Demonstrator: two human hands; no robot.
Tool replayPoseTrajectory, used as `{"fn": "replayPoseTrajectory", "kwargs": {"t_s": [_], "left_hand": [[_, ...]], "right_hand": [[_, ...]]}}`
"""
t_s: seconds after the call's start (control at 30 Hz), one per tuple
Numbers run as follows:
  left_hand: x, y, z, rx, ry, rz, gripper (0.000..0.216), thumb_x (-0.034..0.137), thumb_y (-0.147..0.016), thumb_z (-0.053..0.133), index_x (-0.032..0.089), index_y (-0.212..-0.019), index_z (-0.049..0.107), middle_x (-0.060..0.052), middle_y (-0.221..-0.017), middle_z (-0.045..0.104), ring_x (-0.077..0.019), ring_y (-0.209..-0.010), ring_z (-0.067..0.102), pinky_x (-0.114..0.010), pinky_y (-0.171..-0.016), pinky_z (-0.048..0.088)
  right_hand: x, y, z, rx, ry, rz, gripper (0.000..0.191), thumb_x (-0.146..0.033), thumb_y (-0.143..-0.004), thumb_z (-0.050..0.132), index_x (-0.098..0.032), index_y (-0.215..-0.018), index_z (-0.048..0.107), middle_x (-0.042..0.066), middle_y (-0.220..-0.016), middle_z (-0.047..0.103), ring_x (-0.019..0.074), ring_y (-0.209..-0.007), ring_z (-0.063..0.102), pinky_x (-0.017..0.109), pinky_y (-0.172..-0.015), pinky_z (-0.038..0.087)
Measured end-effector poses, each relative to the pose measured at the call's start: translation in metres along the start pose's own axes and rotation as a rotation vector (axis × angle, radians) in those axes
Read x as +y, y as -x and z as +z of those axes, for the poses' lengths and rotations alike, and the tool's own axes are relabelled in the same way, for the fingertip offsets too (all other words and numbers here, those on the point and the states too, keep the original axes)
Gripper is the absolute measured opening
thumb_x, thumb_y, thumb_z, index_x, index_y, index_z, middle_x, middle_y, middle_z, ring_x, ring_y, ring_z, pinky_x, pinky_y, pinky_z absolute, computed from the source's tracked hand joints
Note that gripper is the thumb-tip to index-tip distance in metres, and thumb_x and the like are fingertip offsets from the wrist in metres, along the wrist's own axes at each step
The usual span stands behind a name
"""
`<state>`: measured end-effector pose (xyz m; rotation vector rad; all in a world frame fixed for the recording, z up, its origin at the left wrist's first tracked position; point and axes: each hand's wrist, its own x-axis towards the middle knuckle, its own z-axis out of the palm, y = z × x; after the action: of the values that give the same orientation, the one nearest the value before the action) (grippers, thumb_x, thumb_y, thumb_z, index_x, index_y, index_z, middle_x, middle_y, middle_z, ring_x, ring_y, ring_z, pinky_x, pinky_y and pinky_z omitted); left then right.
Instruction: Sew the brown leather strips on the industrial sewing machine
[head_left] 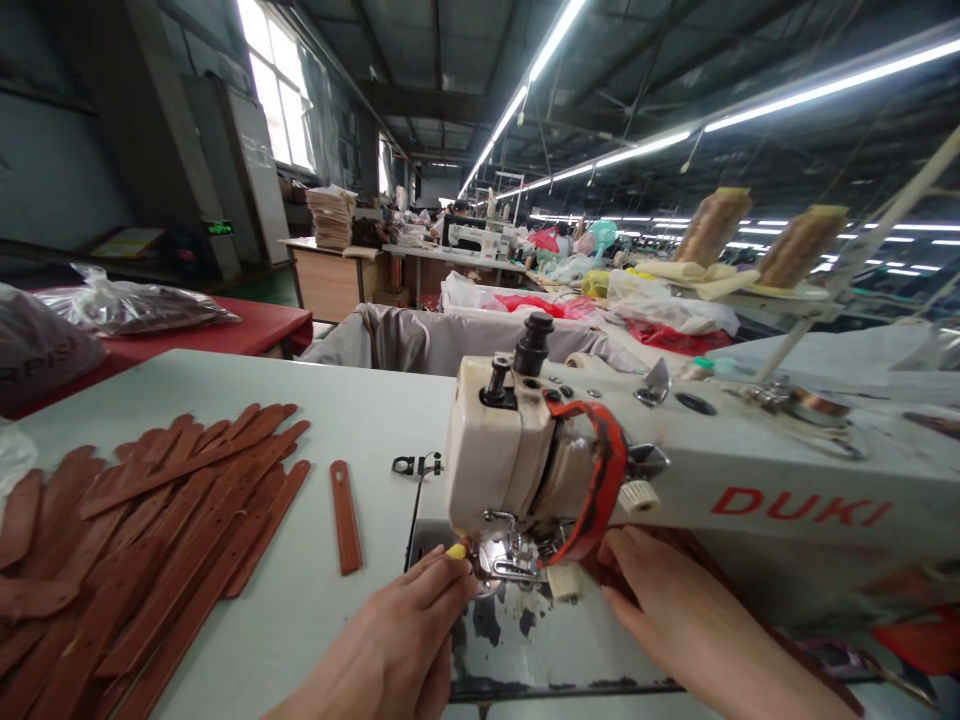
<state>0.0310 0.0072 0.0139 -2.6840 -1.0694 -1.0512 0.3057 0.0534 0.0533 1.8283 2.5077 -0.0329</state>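
Bottom centre, under presser foot (514, 560): leather strap (600, 480), looped up, thin, stiff-flexible, light. Left hand (397, 640) fingertips pinched together at foot; right hand (675, 610) flat, fingers extended, on strap's lower end. Best gripped by edges.

Left hand (401, 640) pinched, right hand (667, 610) flat.

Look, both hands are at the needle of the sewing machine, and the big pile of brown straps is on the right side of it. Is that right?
Not quite. The head view shows the pile of brown straps on the left of the sewing machine. The left hand and right hand are at the needle.
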Motion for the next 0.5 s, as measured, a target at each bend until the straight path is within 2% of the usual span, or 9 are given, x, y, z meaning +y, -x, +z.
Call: {"fn": "replayPoseTrajectory", "kwargs": {"t_s": [0.13,0.23,0.33,0.43,0.5], "left_hand": [[-0.007,-0.002,-0.012,-0.057,0.056,-0.114,0.044,0.004,-0.083,0.033,0.02,-0.117,0.055,-0.007,-0.119,0.065,-0.0132,-0.11,0.064,-0.021,-0.096,0.052],[-0.029,-0.013,-0.015,-0.15,-0.064,-0.244,0.038,0.005,-0.087,0.029,0.016,-0.105,0.06,-0.01,-0.107,0.067,-0.0192,-0.102,0.066,-0.031,-0.089,0.057],[-0.052,-0.034,-0.003,-0.243,-0.099,-0.21,0.036,0.002,-0.081,0.03,0.016,-0.085,0.063,-0.01,-0.087,0.068,-0.025,-0.101,0.066,-0.041,-0.09,0.055],[-0.064,-0.046,0.009,-0.305,-0.065,-0.115,0.032,0.002,-0.077,0.036,0.018,-0.075,0.063,-0.007,-0.082,0.069,-0.0238,-0.097,0.066,-0.044,-0.102,0.047],[-0.07,-0.043,0.007,-0.321,-0.063,-0.082,0.034,0.002,-0.077,0.038,0.019,-0.084,0.067,-0.007,-0.092,0.072,-0.0226,-0.102,0.066,-0.047,-0.113,0.035]], "right_hand": [[-0.02,-0.004,-0.007,-0.004,0.089,0.066,0.026,0.001,-0.071,0.053,-0.014,-0.087,0.066,0.012,-0.086,0.071,0.0314,-0.08,0.07,0.038,-0.069,0.048],[-0.032,-0.005,-0.011,0.025,0.107,0.069,0.032,0.006,-0.073,0.047,-0.011,-0.092,0.067,0.013,-0.086,0.072,0.0292,-0.078,0.07,0.036,-0.066,0.048],[-0.032,-0.003,-0.015,0.059,0.097,0.06,0.028,0.0,-0.084,0.047,-0.015,-0.093,0.068,0.01,-0.094,0.072,0.025,-0.086,0.069,0.034,-0.074,0.049],[-0.019,0.006,-0.017,0.217,-0.002,-0.03,0.021,-0.012,-0.09,0.053,-0.023,-0.096,0.069,0.003,-0.097,0.071,0.0221,-0.09,0.068,0.034,-0.081,0.05],[-0.007,0.017,-0.017,0.436,-0.102,-0.142,0.017,-0.015,-0.091,0.054,-0.024,-0.097,0.067,0.002,-0.095,0.069,0.0215,-0.09,0.067,0.034,-0.081,0.052]]}}
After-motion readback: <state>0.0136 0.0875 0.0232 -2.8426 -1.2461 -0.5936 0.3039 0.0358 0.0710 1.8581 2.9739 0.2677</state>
